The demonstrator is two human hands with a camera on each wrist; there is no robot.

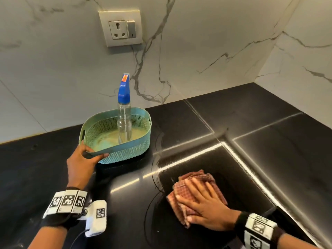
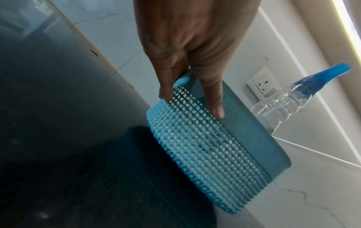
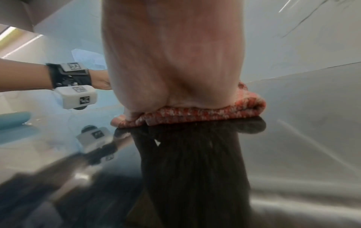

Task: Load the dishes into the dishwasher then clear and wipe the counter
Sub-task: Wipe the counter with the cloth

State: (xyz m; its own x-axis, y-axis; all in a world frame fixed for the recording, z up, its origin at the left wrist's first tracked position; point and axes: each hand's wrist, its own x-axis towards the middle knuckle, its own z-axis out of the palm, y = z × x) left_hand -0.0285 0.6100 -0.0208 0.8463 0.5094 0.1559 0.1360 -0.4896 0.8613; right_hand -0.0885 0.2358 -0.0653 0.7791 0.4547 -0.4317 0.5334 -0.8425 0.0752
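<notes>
A teal perforated basket [image 1: 125, 151] stands on the black counter [image 1: 179, 123] near the marble wall. A clear spray bottle [image 1: 124, 121] with a blue trigger head stands upright inside it. My left hand [image 1: 84, 159] grips the basket's near-left rim, thumb inside, fingers outside on the mesh [image 2: 195, 138]. A folded red checked cloth [image 1: 194, 186] lies on the counter at the front right. My right hand [image 1: 203, 203] presses flat on the cloth with straight fingers; in the right wrist view the cloth's edge [image 3: 195, 115] shows under the palm.
Wet streaks curve across the glossy counter between basket and cloth. A marble backsplash with a socket plate [image 1: 120, 27] rises behind the basket. The counter runs into a wall corner at the far right, with bare black surface there.
</notes>
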